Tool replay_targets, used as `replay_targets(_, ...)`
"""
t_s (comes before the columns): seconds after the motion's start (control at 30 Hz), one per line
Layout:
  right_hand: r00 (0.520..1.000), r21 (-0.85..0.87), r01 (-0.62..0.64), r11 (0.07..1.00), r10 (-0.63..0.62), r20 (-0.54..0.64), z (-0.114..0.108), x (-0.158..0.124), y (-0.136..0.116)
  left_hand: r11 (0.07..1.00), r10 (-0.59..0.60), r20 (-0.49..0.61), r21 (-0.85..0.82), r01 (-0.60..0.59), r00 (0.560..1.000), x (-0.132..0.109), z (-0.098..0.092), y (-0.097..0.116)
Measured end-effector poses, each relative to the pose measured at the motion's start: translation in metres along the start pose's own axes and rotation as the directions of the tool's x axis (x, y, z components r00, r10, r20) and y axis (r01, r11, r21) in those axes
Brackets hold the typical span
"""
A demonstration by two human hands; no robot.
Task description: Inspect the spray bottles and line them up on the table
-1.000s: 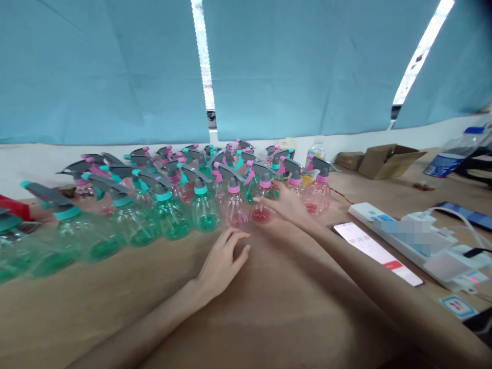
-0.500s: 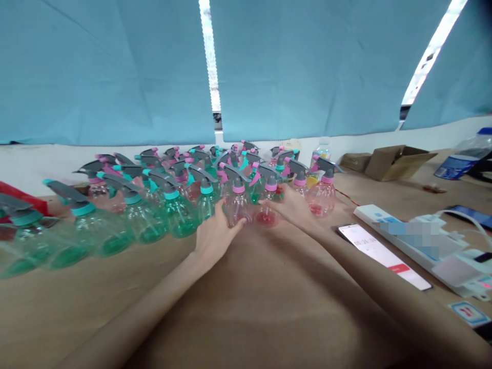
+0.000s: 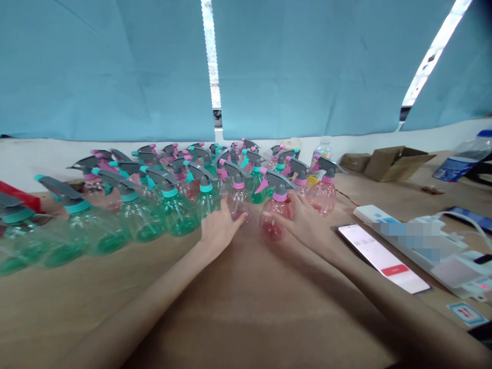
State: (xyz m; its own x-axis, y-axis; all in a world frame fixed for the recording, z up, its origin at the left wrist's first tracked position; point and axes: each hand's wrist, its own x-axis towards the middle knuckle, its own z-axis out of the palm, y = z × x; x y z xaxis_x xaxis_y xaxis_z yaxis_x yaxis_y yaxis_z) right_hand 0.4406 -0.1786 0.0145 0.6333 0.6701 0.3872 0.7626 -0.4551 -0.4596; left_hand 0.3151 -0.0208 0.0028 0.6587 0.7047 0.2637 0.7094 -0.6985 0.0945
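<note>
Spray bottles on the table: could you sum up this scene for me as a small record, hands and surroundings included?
Right hand: on a pink spray bottle, thumb across its near side
Left hand: open at the neighbouring pink-collared spray bottle; contact unclear
Left of the hands: front row of green spray bottles with teal collars
Right side: lit smartphone beside a white power strip
Far right: open cardboard box
Backdrop: blue curtain
</note>
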Motion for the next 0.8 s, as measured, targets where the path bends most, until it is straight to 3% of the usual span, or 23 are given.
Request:
replay_targets(0.23,0.995,-0.056,0.055,0.997,-0.059,-0.081,-0.003,-0.010,-0.002,1.000,0.017,0.003,0.008,-0.017,1.000,-0.017,-0.013,-0.004)
replay_targets(0.33,0.992,-0.035,0.060,0.998,-0.064,-0.110,-0.005,-0.017,-0.006,0.995,0.062,0.021,-0.075,-0.060,0.998,-0.032,-0.020,-0.005)
replay_targets(0.5,0.998,0.145,-0.014,0.989,0.005,0.066,-0.006,-0.040,-0.014,0.850,0.346,0.033,-0.434,-0.298,0.938,-0.059,-0.021,-0.004)
replay_targets(0.67,0.982,0.354,0.128,0.926,-0.167,0.083,-0.016,-0.062,-0.020,0.711,0.418,0.118,-0.660,-0.243,0.901,-0.085,-0.016,-0.002)
replay_targets(0.8,0.931,0.410,0.178,0.895,-0.288,0.223,-0.041,-0.064,-0.024,0.625,0.497,0.145,-0.744,-0.236,0.856,-0.100,-0.014,0.000)
